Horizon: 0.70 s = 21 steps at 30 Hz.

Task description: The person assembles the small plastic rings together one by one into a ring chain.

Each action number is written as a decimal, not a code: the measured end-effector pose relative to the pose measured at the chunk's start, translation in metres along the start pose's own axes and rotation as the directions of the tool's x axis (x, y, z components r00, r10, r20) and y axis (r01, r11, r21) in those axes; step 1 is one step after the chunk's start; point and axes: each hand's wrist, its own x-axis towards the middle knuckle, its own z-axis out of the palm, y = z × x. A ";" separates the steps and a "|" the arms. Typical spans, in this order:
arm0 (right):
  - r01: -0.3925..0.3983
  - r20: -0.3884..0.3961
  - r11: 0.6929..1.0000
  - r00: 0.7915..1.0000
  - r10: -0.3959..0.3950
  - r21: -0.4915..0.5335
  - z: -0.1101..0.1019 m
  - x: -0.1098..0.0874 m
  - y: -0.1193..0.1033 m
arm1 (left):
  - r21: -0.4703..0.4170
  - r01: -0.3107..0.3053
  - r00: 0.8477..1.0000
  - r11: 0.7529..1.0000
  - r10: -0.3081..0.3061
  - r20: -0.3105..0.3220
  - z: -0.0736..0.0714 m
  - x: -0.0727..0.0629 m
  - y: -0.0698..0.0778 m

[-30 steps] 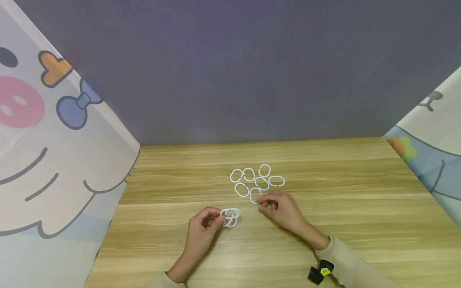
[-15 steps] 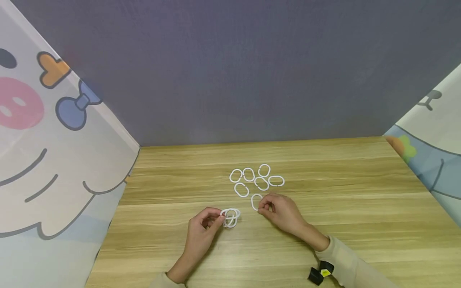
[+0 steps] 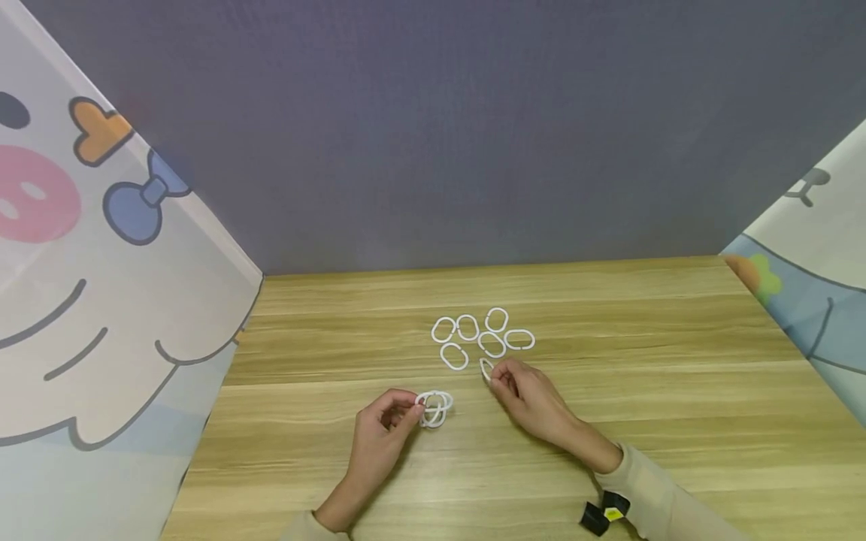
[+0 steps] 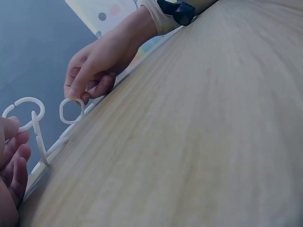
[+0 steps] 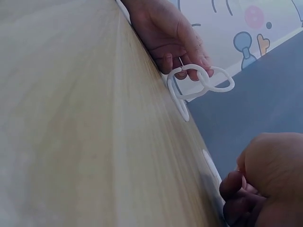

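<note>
In the head view my left hand [image 3: 380, 434] pinches one of a few interlinked white plastic C-shaped links [image 3: 443, 394], just above the table. The right wrist view shows this short chain [image 5: 226, 90] at the left fingertips, one link hanging from another. To the right, my right hand [image 3: 532, 396] pinches a single white link [image 3: 482, 366] between thumb and forefinger. That link is tilted nearly edge-on in the head view; in the left wrist view the loose link [image 4: 61, 112] hangs below the right fingertips. The two hands stand apart.
Several more oval white links [image 3: 454, 368] lie flat on the wooden table [image 3: 325, 330], just beyond the hands. A grey panel [image 3: 473, 150] rises at the table's back edge. Cartoon-printed panels [image 3: 169, 300] stand at both sides. A black strap device [image 3: 595, 518] sits at the right sleeve.
My right hand first drags one link towards me, away from the group, then tips it up off the table in its fingertips. The left hand with its chain stays almost still.
</note>
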 end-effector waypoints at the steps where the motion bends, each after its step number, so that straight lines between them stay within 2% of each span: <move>1: -0.005 -0.006 1.000 1.000 0.005 0.009 0.000 0.000 -0.001 | 0.002 0.002 1.000 1.000 -0.002 -0.003 0.000 0.000 0.000; 3: -0.020 -0.020 1.000 1.000 0.020 0.017 -0.001 0.001 -0.003 | 0.005 0.004 1.000 1.000 -0.004 -0.007 0.000 0.000 0.000; 6: -0.062 -0.035 0.997 0.997 0.063 0.036 -0.011 0.005 -0.024 | 0.007 0.007 1.000 1.000 -0.007 -0.009 0.000 0.000 0.001; 8: -0.131 -0.023 0.991 0.991 0.132 0.033 -0.015 0.007 -0.031 | 0.007 0.011 1.000 1.000 -0.011 -0.007 0.001 0.000 0.001; 14: -0.302 -0.003 0.953 0.953 0.302 0.036 -0.020 0.008 -0.038 | 0.002 0.016 1.000 1.000 -0.016 -0.003 0.000 0.000 0.002; 21: -0.417 0.057 0.891 0.908 0.414 0.178 -0.023 0.007 -0.041 | 0.006 0.005 1.000 1.000 -0.005 -0.001 0.001 0.000 0.003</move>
